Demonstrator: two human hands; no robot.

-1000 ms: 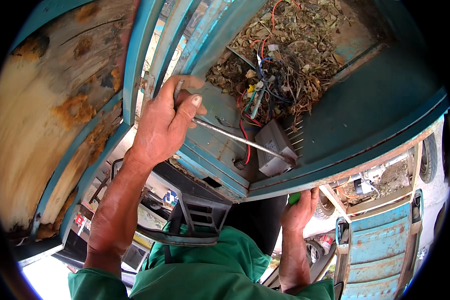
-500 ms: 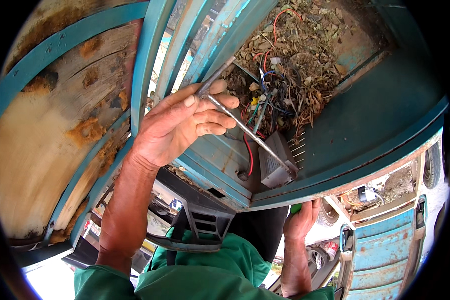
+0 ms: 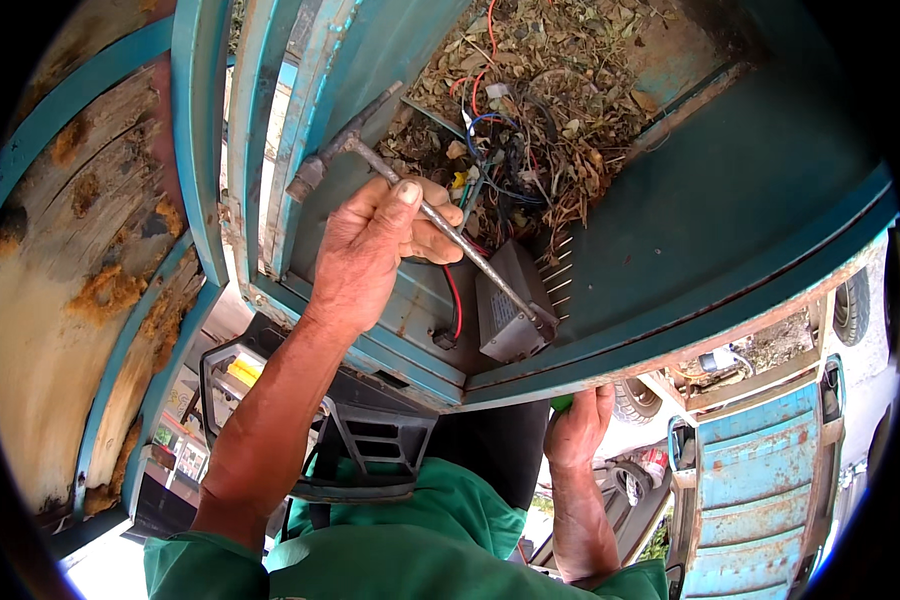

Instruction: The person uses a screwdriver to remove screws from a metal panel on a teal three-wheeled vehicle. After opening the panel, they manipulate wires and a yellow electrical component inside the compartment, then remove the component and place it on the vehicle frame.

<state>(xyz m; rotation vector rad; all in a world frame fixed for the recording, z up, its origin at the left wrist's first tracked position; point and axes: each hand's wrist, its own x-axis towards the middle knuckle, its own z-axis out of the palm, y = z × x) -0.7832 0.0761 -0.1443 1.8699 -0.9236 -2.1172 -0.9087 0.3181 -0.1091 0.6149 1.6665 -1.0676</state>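
Observation:
My left hand is closed around the metal handle of a chipping hammer, a little below its head. The head has a long narrow point at one side and a blunt stub at the other. The handle's far end overlaps a grey metal box in this view; whether they touch I cannot tell. Lower right, my right hand is closed by the outer edge of the blue-green metal compartment. A bit of a green object shows at its fingers, the rest hidden.
Dry leaves and tangled wires lie in the blue-green compartment. Upright bars and a worn wooden panel stand at left. A black plastic frame is below. Another blue vehicle bed appears lower right.
My left hand has moved from the hammer's head down onto its handle, and its fingers have closed more. The hammer's head now shows clear of the hand. The whole view has shifted slightly.

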